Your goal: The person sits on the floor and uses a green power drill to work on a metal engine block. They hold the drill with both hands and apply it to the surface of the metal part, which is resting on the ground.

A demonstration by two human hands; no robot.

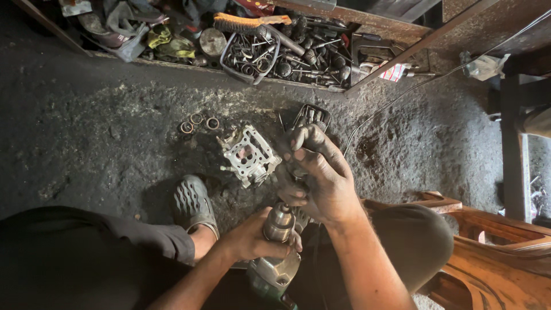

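Observation:
My left hand is wrapped around the metal nose of a green power tool that rests between my knees. My right hand is closed over the tool's front end, and whatever it grips there is hidden by the dirty fingers. Just beyond my right hand, a pale metal engine cylinder head with several holes and studs lies on the dark floor, touching or nearly touching the fingers.
Three copper rings lie left of the cylinder head, and a small tray of bits sits behind it. My foot in a grey perforated clog is at the left. A crate of valves and tools with a wire brush lines the top. Wooden furniture stands at the right.

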